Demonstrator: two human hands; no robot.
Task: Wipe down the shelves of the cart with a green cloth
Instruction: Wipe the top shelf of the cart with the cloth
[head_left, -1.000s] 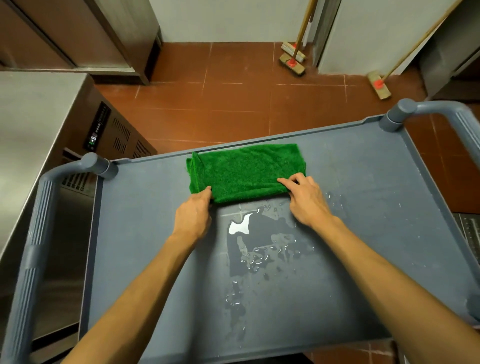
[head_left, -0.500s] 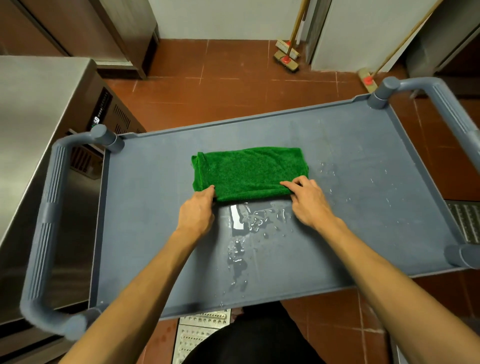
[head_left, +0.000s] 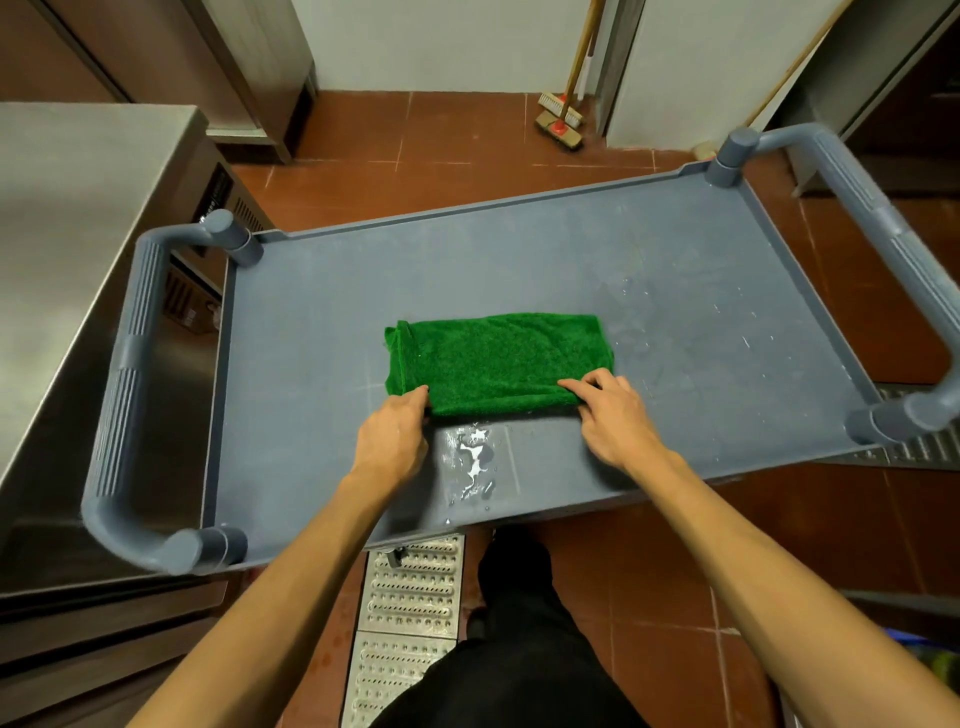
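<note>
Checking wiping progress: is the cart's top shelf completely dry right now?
No, a water puddle lies on the cart shelf just in front of the green cloth.

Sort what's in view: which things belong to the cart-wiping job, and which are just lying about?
Job: green cloth, cart shelf, puddle on it, left hand and right hand gripping the cloth's near edge.
Lying about: broom by the wall, steel counter, floor grate.
</note>
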